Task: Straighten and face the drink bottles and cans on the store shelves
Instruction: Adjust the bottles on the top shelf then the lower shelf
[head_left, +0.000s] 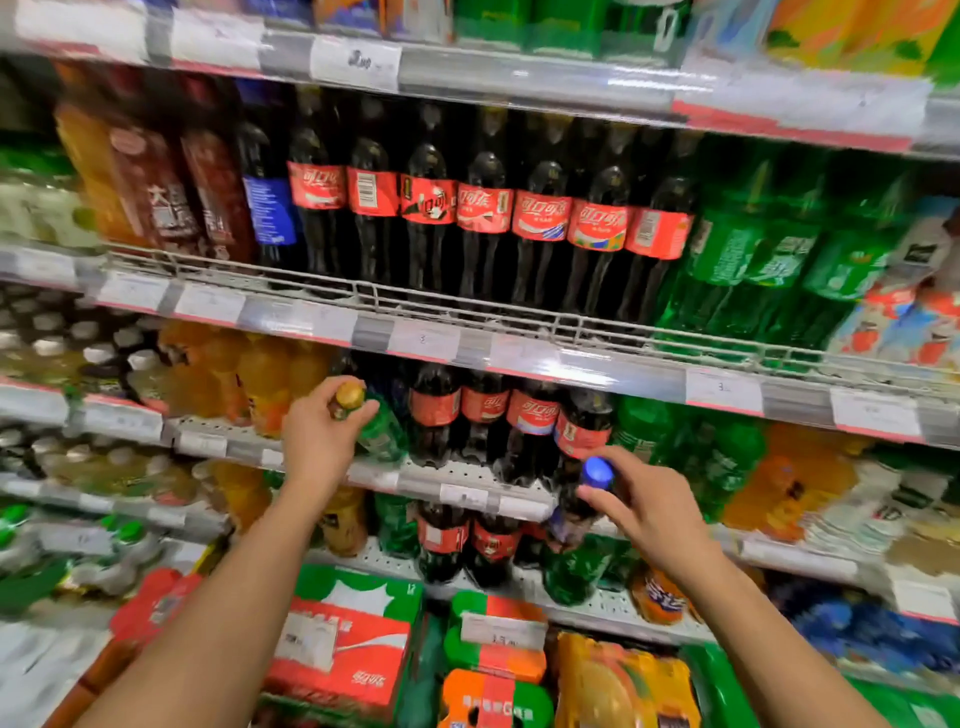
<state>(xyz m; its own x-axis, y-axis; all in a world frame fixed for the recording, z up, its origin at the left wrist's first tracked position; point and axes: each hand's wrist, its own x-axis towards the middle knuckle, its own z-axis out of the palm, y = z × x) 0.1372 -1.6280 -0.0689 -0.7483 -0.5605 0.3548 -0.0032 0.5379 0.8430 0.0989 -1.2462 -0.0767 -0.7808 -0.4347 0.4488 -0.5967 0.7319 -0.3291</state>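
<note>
Left hand (317, 441) is gripping the green bottle's gold cap (349, 396), right hand (644, 506) pinching the blue-capped cola bottle (582, 512) beside it — full, heavy, likely slick bottles, best held by their necks.

Bright, motion-blurred, edges bowed

Cola bottles (485, 208): dark liquid, red labels, white script. 
Blue-label bottle (267, 202): dark with blue wrap. 
Green bottles (779, 260): green throughout. 
Gold cap (349, 396) on green bottle (382, 434). 
Blue cap (597, 473) on dark bottle (571, 519). 
Multipack (343, 639): red, green top, white ribbon. 
Orange bottles (260, 384). 
Shelf rails (519, 358): grey, red lower strip.
</note>
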